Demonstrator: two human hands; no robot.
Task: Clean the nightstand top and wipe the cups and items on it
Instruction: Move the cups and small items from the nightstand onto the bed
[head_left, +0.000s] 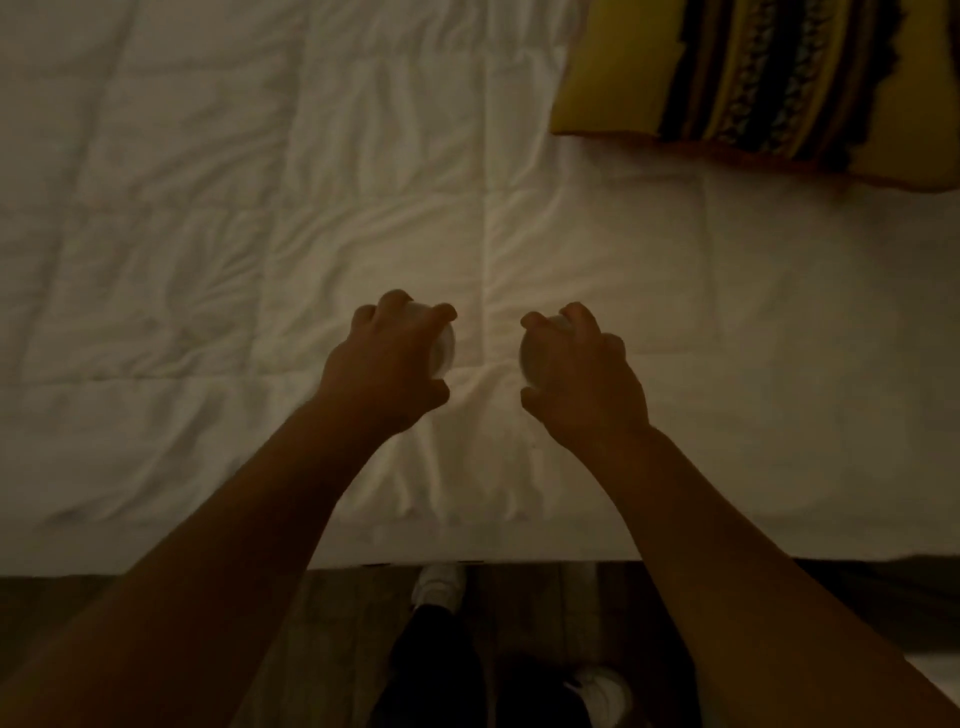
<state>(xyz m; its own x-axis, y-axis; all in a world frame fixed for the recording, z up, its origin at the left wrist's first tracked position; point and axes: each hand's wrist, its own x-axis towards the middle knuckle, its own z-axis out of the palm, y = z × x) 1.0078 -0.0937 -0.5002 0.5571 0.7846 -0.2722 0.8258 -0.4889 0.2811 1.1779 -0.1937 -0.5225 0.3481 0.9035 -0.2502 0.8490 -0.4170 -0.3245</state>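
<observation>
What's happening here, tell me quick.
A person leans over a bed, each hand gripping a white cup from above: the left hand on one cup, the right hand on the other cup. Both cups are at the white quilt, side by side. No nightstand is in view.

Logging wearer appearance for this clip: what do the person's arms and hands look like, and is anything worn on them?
Both forearms are bare to the frame edge: no sleeves, watch or gloves visible. Left hand and right hand show no rings that the dim light reveals.
</observation>
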